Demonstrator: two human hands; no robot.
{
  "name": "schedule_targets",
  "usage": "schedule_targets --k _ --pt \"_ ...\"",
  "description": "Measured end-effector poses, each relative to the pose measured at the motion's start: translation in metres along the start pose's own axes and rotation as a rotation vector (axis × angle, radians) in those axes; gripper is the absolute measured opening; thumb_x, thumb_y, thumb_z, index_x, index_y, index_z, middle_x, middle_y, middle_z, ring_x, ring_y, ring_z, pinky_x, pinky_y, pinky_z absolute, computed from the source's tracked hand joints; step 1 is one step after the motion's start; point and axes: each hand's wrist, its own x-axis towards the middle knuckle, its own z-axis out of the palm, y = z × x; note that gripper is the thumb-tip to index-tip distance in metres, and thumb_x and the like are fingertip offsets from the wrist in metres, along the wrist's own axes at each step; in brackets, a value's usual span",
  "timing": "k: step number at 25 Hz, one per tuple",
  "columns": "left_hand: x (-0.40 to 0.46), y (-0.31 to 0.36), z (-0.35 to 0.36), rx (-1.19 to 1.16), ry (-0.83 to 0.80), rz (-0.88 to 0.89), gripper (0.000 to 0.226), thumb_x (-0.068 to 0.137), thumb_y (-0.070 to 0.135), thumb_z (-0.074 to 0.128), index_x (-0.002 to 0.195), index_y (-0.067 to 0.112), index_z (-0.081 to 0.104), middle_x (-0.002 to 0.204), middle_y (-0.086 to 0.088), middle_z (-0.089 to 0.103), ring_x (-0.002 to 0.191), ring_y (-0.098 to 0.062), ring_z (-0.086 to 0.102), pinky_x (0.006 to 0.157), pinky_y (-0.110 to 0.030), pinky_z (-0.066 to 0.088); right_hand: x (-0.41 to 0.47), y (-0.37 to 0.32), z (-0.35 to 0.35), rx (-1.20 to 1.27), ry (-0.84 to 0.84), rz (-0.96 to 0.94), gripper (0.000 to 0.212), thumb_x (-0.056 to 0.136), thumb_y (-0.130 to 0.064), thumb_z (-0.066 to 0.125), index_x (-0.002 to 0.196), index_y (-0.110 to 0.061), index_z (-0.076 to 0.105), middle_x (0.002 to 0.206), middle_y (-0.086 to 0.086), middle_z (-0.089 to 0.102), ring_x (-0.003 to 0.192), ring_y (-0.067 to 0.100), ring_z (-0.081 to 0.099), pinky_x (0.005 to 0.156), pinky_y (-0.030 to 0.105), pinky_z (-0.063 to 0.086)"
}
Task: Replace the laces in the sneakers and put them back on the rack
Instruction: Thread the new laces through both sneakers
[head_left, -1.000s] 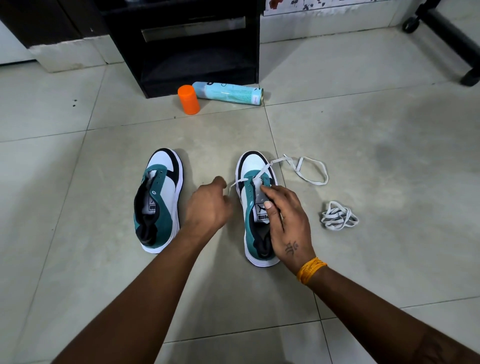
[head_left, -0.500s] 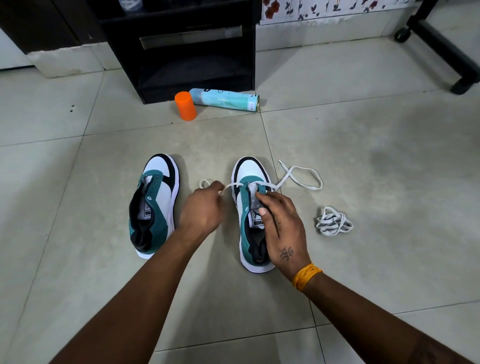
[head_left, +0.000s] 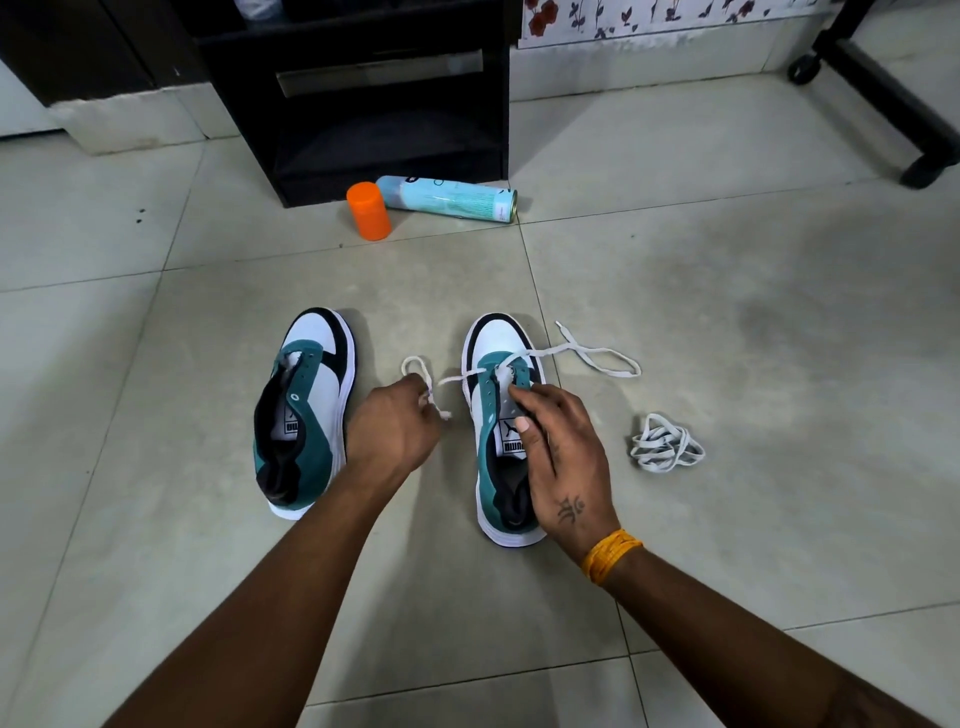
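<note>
**Lacing the first sneaker on the tiled floor**

Pale floor tiles (head_left: 727, 291) are spreading out under us, and on them we are working through the early part of the lacing.

We are pinching one end of the white lace (head_left: 597, 358) with our left hand (head_left: 392, 434), fingers curled round it, a small loop of it standing up at twelve o'clock from the knuckles. Our right hand (head_left: 563, 467) is resting on the tongue of the right-hand sneaker (head_left: 491, 415), fingertips (head_left: 522, 425) pressing down on it and holding nothing that we can see; the fingers are lying fairly straight. The lace is crossing the lowest eyelets only, near the toe, and its other end is trailing out on the floor at two o'clock from the shoe.

At nine o'clock from our left hand the other sneaker (head_left: 306, 410) is lying unlaced, tongue open. At three o'clock from our right hand a bundled lace (head_left: 666, 443) is waiting, apart from both shoes, presumably for that second sneaker. At twelve o'clock, well beyond the shoes, the dark rack (head_left: 358, 104) is standing, with an orange cap (head_left: 369, 210) and a spray can (head_left: 449, 198) lying at its foot.

We are judging the step in hand to be drawing the lace even through the first eyelets. The next move is calling for us to keep the shoe pinned, match the two ends in length, then feed one tip up through the next eyelet. Most of the task is still ahead of us.
</note>
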Motion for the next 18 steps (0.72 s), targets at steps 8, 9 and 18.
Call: schedule_targets --k 8,9,18 --pt "-0.003 0.018 0.003 -0.169 0.16 0.169 0.017 0.096 0.029 0.058 0.085 0.021 0.067 0.067 -0.002 0.064 0.067 -0.03 0.06 0.056 -0.036 0.044 0.0 0.0 0.0 0.007 0.0 -0.005 0.034 0.107 -0.028 0.049 0.137 -0.025 0.064 0.133 -0.004 0.056 0.125 0.004 0.053 0.104 0.01 0.035" --pt "-0.003 0.016 0.004 -0.168 0.151 0.14 0.018 0.095 0.03 0.058 0.082 0.02 0.067 0.064 -0.001 0.063 0.065 -0.029 0.06 0.055 -0.035 0.043 0.0 0.0 0.0 0.005 0.001 -0.01 0.034 0.107 -0.028 0.048 0.137 -0.024 0.064 0.133 -0.004 0.056 0.125 0.004 0.053 0.105 0.01 0.035" --pt "-0.018 0.047 -0.019 -0.318 0.223 0.028 0.027 0.097 0.021 0.062 0.124 0.023 0.062 0.073 0.001 0.069 0.073 -0.022 0.06 0.063 -0.031 0.031 0.034 0.004 -0.015 0.001 0.051 -0.072 0.029 0.106 -0.015 0.048 0.13 -0.017 0.065 0.125 -0.001 0.062 0.121 0.016 0.056 0.104 0.03 0.044"
